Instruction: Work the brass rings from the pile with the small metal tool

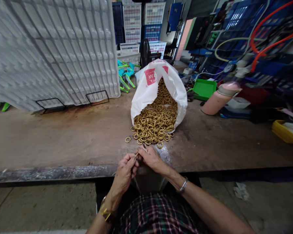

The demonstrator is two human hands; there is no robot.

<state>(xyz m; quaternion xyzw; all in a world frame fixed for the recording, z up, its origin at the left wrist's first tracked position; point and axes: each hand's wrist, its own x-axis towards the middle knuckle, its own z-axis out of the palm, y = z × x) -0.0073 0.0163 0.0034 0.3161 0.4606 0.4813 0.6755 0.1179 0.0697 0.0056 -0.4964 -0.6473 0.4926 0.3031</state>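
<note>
A white plastic bag (pixel 139 97) lies open on the brown table (pixel 88 143), spilling many brass-coloured rings (pixel 156 122) toward the front edge. Just in front of the pile, my left hand (pixel 125 167) pinches a small brass-coloured ring (pixel 136 155), seen nearly edge-on. My right hand (pixel 150 158) touches the same ring from the right, its fingers closed round a small tool (pixel 145 148) with a dark pointed tip. The rest of that tool is hidden in the palm. One loose ring (pixel 128 139) lies left of the pile.
White ribbed trays (pixel 88 55) stand upright at the left on black wire supports. To the right are a green tray (pixel 205 89), a pink bottle (pixel 217 100) and a yellow container (pixel 286 131). Stacked crates (pixel 132 19) rise behind the table.
</note>
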